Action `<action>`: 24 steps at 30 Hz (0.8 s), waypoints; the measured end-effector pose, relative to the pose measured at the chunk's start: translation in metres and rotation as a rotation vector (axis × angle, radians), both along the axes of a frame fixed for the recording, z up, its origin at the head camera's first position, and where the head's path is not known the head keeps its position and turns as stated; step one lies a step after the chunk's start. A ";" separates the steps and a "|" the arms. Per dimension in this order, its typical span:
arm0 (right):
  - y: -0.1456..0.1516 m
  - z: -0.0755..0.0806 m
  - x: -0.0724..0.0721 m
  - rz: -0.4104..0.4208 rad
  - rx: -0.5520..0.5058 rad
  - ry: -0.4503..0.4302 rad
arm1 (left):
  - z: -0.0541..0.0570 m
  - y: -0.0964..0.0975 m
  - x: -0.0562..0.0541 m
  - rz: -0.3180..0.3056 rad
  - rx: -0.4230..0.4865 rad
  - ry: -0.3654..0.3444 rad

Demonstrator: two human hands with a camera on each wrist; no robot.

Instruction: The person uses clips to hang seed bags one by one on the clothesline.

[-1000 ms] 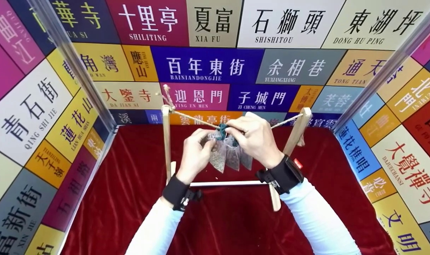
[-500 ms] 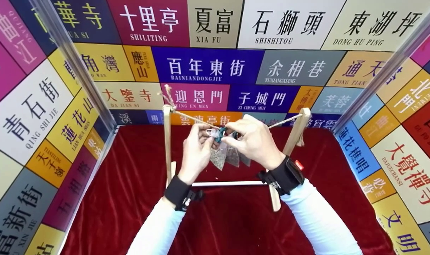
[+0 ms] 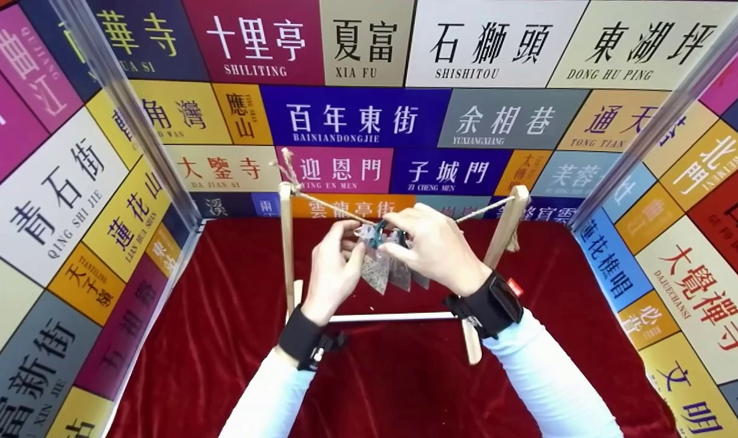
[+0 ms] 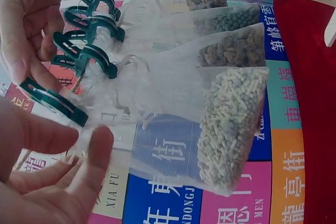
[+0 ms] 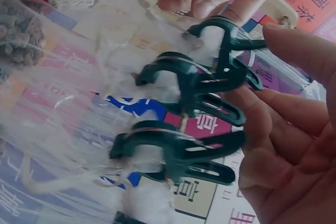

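In the head view both hands meet at a rope (image 3: pixel 326 204) strung between two wooden posts. Several translucent drawstring mesh bags hang from it in a row by dark green spring clips (image 4: pixel 84 53). My right hand (image 3: pixel 438 246) pinches the handles of the nearest clip (image 4: pixel 52 100), its thumb on one handle in the right wrist view. My left hand (image 3: pixel 333 267) pinches the gathered neck of the nearest mesh bag (image 4: pixel 231 129), filled with pale pellets, just below that clip. Other bags hold brown lumps (image 4: pixel 233 51) and dark green beads (image 4: pixel 236 19). Fingers partly hide the rope.
The wooden stand has a left post (image 3: pixel 287 243), a right post (image 3: pixel 505 234) and a low white crossbar (image 3: pixel 393 317). It stands on dark red velvet cloth (image 3: pixel 399 383). Panels with colourful printed signs (image 3: pixel 356 118) enclose the back and sides.
My left fingers have shifted up from the bag's body to its neck. The nearest clip has turned and dropped slightly with the rope. My right hand stays at the clip.
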State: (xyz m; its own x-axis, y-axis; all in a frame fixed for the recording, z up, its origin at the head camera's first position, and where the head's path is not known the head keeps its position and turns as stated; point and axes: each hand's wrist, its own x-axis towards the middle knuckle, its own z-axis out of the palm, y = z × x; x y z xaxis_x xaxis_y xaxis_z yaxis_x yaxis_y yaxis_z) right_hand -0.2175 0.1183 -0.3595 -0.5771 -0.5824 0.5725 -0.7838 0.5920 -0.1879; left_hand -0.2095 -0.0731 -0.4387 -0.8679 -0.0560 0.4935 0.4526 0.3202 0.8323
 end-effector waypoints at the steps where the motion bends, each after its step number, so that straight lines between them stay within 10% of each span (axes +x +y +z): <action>1: 0.001 0.001 0.001 0.014 -0.014 -0.008 | -0.001 -0.002 0.001 0.004 -0.018 0.016; 13: 0.042 -0.028 0.030 0.120 -0.505 0.149 | -0.030 -0.038 0.026 0.148 -0.308 0.246; 24: 0.062 -0.118 0.060 -0.170 -0.677 0.312 | -0.078 -0.056 0.048 0.283 -0.487 0.316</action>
